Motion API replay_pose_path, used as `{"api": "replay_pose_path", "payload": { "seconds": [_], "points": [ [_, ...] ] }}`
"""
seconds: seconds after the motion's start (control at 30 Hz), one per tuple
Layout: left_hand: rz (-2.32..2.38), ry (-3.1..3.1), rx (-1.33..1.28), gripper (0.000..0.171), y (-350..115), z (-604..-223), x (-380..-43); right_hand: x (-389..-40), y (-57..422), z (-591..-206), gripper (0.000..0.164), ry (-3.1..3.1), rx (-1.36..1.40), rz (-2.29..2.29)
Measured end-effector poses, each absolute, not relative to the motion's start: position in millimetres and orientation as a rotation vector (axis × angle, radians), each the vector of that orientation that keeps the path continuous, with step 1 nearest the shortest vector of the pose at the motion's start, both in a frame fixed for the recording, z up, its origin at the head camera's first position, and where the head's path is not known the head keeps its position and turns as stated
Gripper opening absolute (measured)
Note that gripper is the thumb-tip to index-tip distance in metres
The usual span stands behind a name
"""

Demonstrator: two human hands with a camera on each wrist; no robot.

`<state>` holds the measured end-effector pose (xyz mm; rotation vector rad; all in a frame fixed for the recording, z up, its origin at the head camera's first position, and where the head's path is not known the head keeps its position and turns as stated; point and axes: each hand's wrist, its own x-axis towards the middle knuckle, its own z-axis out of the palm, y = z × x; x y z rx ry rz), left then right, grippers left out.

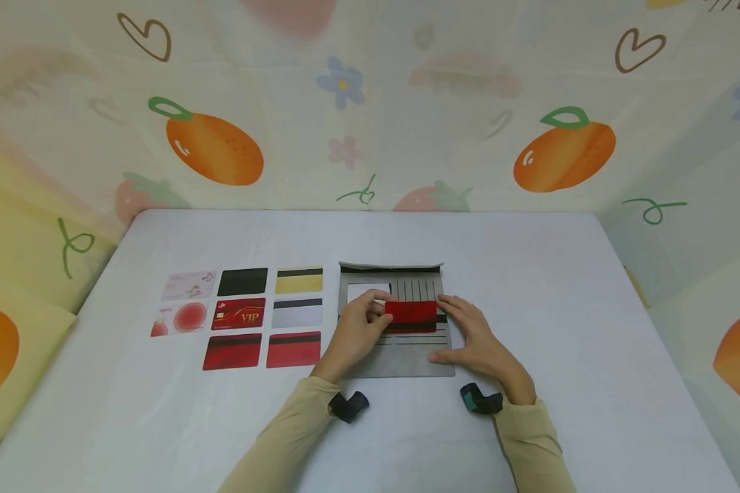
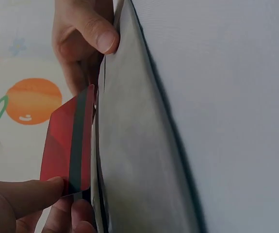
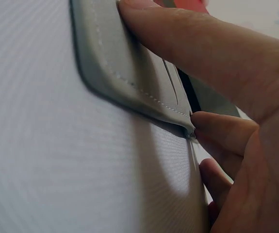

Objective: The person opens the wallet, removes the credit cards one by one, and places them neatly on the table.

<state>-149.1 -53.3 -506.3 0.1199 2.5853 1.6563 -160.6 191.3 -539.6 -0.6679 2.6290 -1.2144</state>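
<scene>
My left hand (image 1: 359,337) pinches a red card (image 1: 410,311) with a dark stripe between thumb and fingers. The card is above the middle of an open grey card holder (image 1: 401,366), close to its slots. In the left wrist view the red card (image 2: 64,141) tilts toward the card holder (image 2: 129,141). My right hand (image 1: 479,341) grips the holder's right edge. In the right wrist view its thumb lies on the holder's face (image 3: 156,80), while the other fingers touch the edge; some fingertips are hidden there. A white card (image 1: 360,290) shows at the holder's upper left.
Left of the holder, several cards lie in rows, including a black card (image 1: 243,281), a gold card (image 1: 299,281), a red VIP card (image 1: 238,313) and a red striped card (image 1: 293,350). All lie flat on the white table (image 1: 592,329). A patterned cloth (image 1: 370,137) hangs behind.
</scene>
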Motion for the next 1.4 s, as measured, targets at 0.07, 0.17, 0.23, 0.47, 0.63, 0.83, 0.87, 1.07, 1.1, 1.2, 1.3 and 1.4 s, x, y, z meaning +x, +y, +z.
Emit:
{"api": "replay_pose_path", "payload": {
  "seconds": [0.07,0.17,0.23,0.47,0.63,0.83,0.87,1.07,1.1,1.2,1.3,1.4],
  "points": [
    [1.657,2.588,0.105,0.027,-56,-505,-148,-161,192,-540,0.094,2.628,-0.678,-1.221],
    [1.653,2.604,0.083,0.025,-60,-503,-147,-161,192,-540,0.094,2.622,-0.688,-1.230],
    [1.648,2.616,0.073,0.025,-63,-502,-147,-161,192,-540,0.094,2.618,-0.695,-1.236],
    [1.620,2.642,0.029,0.026,-75,-496,-143,-161,193,-540,0.095,2.605,-0.691,-1.237],
    [1.608,2.674,-0.012,0.027,-84,-492,-139,-161,193,-539,0.096,2.607,-0.701,-1.235],
    [1.603,2.689,-0.055,0.028,-95,-490,-136,-161,193,-539,0.096,2.610,-0.712,-1.239],
    [1.610,2.681,-0.067,0.028,-96,-489,-136,-161,193,-539,0.096,2.610,-0.715,-1.239],
    [1.624,2.644,-0.126,0.029,-108,-487,-132,-161,193,-539,0.097,2.605,-0.704,-1.239],
    [1.623,2.645,-0.127,0.030,-110,-486,-131,-161,193,-540,0.097,2.606,-0.701,-1.236],
    [1.612,2.657,-0.129,0.031,-118,-485,-129,-161,192,-540,0.097,2.608,-0.701,-1.228],
    [1.600,2.666,-0.132,0.032,-126,-485,-126,-161,192,-539,0.097,2.610,-0.698,-1.227],
    [1.589,2.671,-0.144,0.032,-134,-486,-124,-161,192,-539,0.097,2.608,-0.690,-1.226]
  ]
}}
